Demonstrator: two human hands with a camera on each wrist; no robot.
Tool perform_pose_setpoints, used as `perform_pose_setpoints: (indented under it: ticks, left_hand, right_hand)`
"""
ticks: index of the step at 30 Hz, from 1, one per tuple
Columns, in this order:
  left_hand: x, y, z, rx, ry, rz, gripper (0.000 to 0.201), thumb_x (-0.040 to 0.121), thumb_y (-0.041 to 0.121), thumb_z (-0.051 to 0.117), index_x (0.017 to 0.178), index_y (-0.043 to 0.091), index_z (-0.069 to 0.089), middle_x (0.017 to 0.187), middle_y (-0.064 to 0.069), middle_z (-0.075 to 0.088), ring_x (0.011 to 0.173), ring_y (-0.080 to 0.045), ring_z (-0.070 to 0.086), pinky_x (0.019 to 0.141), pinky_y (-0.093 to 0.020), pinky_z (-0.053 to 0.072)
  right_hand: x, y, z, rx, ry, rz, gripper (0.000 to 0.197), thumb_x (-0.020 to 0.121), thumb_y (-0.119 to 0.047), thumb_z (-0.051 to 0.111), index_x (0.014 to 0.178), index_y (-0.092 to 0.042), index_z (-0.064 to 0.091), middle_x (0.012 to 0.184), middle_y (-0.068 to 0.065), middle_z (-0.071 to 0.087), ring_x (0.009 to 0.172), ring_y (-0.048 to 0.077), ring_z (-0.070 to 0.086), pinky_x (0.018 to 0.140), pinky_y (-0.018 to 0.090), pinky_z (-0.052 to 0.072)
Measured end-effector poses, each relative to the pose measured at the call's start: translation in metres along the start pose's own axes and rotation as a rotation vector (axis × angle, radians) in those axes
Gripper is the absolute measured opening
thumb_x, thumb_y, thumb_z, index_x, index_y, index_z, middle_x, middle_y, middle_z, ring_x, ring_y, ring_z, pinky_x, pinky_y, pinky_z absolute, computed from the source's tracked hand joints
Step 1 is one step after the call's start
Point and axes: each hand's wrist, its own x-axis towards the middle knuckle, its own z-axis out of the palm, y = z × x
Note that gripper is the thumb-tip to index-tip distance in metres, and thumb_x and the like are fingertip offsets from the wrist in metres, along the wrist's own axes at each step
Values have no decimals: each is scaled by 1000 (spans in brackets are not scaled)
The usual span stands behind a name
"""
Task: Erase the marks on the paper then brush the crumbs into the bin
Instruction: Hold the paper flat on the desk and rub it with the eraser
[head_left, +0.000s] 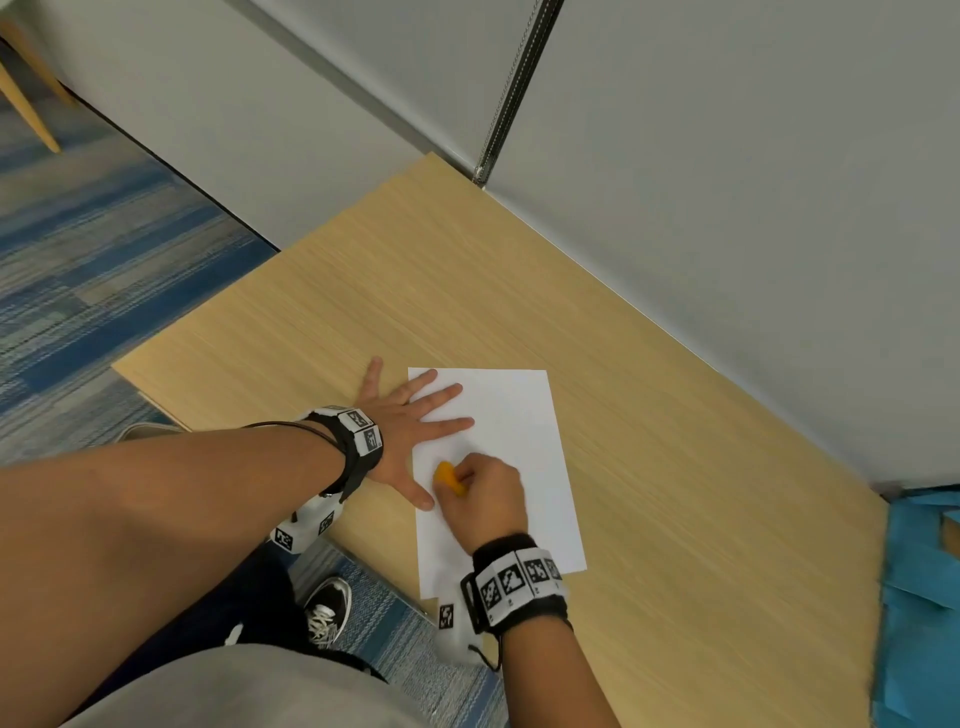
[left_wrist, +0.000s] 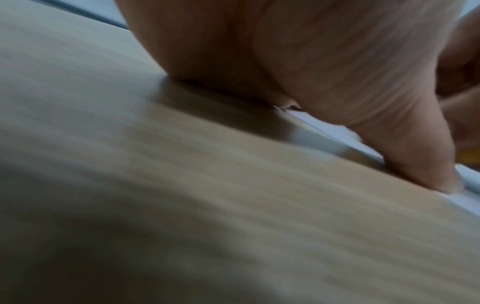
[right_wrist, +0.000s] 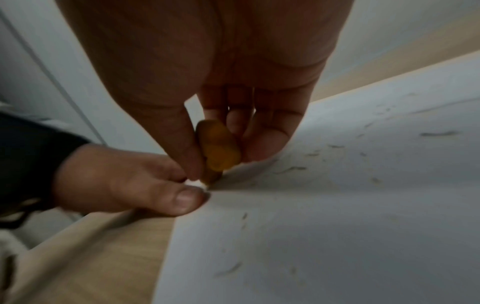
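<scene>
Head: right hand (head_left: 485, 496) pinching eraser (head_left: 448, 479)

Bare light-wood tabletop (head_left: 415, 270) stretches open beyond and to the right of the white sheet of paper (head_left: 519, 415), up to the grey partition wall (head_left: 727, 208) that closes off its far side. The spread left hand (head_left: 400, 426) and the right hand (head_left: 483, 493) holding an orange eraser (head_left: 448, 478) crowd the sheet's left edge. Crumpled blue plastic (head_left: 919, 597) borders the table's right end.
</scene>
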Motion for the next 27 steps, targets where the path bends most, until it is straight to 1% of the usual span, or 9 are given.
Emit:
perform_pose_setpoints:
  ticks: [2, 6, 11, 14, 16, 20, 22, 25, 27]
  left_hand:
    - [1, 1, 0, 0, 8, 2, 125, 57, 107, 43, 150, 61, -26, 161, 15, -43, 150, -24, -40, 101, -81, -22]
    - [1, 0, 1, -5, 2, -9, 125, 57, 107, 45, 150, 62, -26, 160, 15, -44, 150, -23, -40, 102, -80, -22]
    - [1, 2, 0, 2, 6, -8, 125, 56, 108, 42, 150, 61, -27, 159, 15, -44, 150, -23, -40, 101, -81, -23]
    - [1, 1, 0, 7, -1, -12, 125, 56, 107, 43, 149, 62, -27, 160, 15, -44, 150, -23, -40, 102, -80, -21]
    - [1, 1, 2, 1, -1, -15, 125, 56, 107, 44, 149, 62, -27, 160, 15, -44, 150, -23, -40, 102, -80, -21]
    - [1, 1, 1, 1, 3, -11, 125, 56, 108, 43, 150, 62, -27, 160, 15, -44, 150, -23, -40, 101, -81, -22]
    - [1, 1, 1, 1, 2, -11, 125, 56, 107, 43, 150, 62, -26, 160, 15, -43, 150, -23, -40, 102, -81, -22]
    - [1, 1, 1, -9, -1, -11, 126, 56, 106, 45, 150, 62, -26, 160, 16, -43, 150, -22, -40, 101, -80, -23]
    - [1, 0, 1, -4, 3, -9, 125, 56, 106, 45, 150, 62, -26, 160, 16, -44, 150, -23, -40, 102, -80, -22]
  right_hand:
    - [-5, 7, -4, -10, -38, 11, 32, 88, -43, 64, 70, -16, 65, 62, -5, 63, 60, 13, 61, 59, 31, 54]
    - [7, 28, -21, 27, 126, 173, 32, 88, -44, 65, 68, -19, 63, 61, -4, 62, 60, 14, 60, 64, 34, 57]
    - [-12, 7, -6, -72, -44, -20, 29, 88, -43, 64, 70, -21, 62, 64, -8, 61, 62, 12, 60, 59, 29, 52]
    - [-1, 18, -16, -60, 59, 104, 32, 89, -44, 62, 70, -19, 64, 63, -6, 62, 62, 15, 61, 63, 32, 55]
    - [3, 18, -18, -64, 130, 118, 32, 91, -41, 60, 71, -15, 64, 65, -3, 63, 62, 18, 60, 62, 33, 54]
    - [-14, 4, -5, -108, -3, -37, 30, 90, -42, 61, 73, -17, 63, 66, -6, 62, 62, 12, 58, 58, 29, 50]
    - [-9, 11, -11, -63, 1, 30, 32, 89, -45, 62, 72, -19, 66, 64, -7, 63, 61, 11, 59, 61, 30, 53]
    - [3, 25, -21, 30, 159, 180, 31, 89, -42, 64, 68, -19, 64, 61, -5, 63, 59, 15, 61, 63, 35, 57]
    - [2, 21, -17, 40, 150, 150, 31, 89, -39, 64, 67, -18, 62, 60, -4, 61, 57, 15, 59, 62, 34, 57]
